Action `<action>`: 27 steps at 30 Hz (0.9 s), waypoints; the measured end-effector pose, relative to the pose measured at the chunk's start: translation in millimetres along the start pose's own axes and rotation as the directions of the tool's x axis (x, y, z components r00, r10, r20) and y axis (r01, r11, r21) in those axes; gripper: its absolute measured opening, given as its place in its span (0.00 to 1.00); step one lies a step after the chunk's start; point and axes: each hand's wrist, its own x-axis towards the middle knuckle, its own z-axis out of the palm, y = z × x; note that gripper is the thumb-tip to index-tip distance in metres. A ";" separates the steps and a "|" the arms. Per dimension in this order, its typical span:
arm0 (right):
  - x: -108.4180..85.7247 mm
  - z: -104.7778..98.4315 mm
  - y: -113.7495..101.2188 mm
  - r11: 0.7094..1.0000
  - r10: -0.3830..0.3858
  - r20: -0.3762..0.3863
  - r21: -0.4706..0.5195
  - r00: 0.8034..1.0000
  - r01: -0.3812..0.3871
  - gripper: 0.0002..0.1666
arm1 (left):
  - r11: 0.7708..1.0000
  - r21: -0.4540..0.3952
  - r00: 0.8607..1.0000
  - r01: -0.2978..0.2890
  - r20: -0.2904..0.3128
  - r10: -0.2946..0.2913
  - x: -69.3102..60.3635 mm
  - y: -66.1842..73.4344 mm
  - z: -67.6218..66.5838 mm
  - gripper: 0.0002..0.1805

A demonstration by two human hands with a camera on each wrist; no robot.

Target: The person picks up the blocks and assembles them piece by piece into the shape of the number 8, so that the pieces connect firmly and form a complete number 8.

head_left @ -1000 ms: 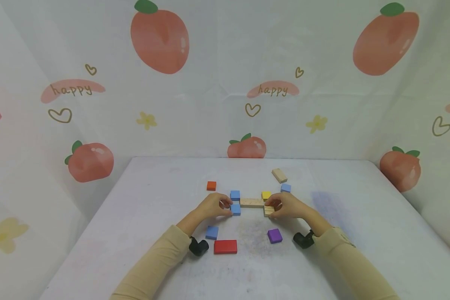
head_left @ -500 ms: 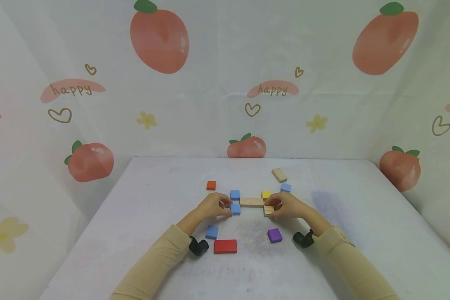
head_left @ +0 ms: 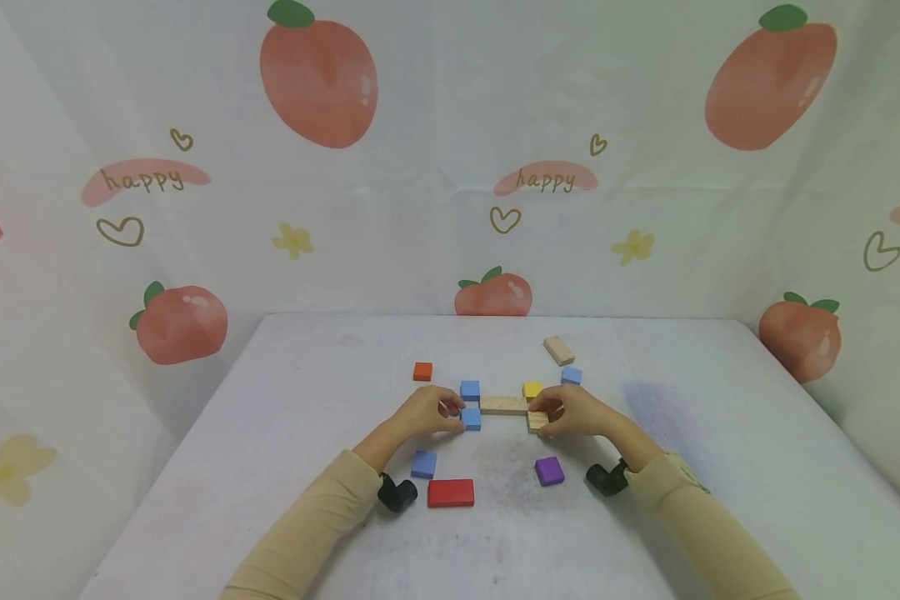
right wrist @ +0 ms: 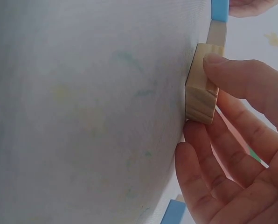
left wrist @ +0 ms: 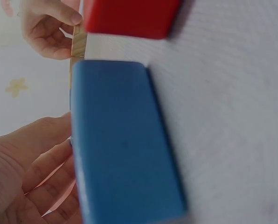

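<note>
Near the middle of the table, my left hand (head_left: pixel 426 411) pinches a small blue block (head_left: pixel 471 419) between thumb and fingers. In the left wrist view a nearer blue block hides most of that grip from the left hand (left wrist: pixel 34 170). My right hand (head_left: pixel 576 412) holds a small natural-wood block (head_left: pixel 537 422); its thumb presses the near face of this wooden block (right wrist: pixel 204 86). Between the two held blocks, slightly farther back, lies a long wooden block (head_left: pixel 503 406). Another blue block (head_left: pixel 470 390) sits behind its left end and a yellow block (head_left: pixel 532 390) behind its right end.
On the white table (head_left: pixel 307 358), a loose blue block (head_left: pixel 423 464), a red block (head_left: pixel 451 493) and a purple block (head_left: pixel 549 472) lie nearer the person. Farther back are an orange-red block (head_left: pixel 423 372), another blue block (head_left: pixel 572 376) and a wooden block (head_left: pixel 558 351).
</note>
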 end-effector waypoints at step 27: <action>-3.4 -2.9 4.7 0.994 -0.099 0.000 0.052 0.995 0.099 0.21 | 1.000 -0.008 1.000 -0.007 0.003 0.007 1.6 -2.5 0.8 0.16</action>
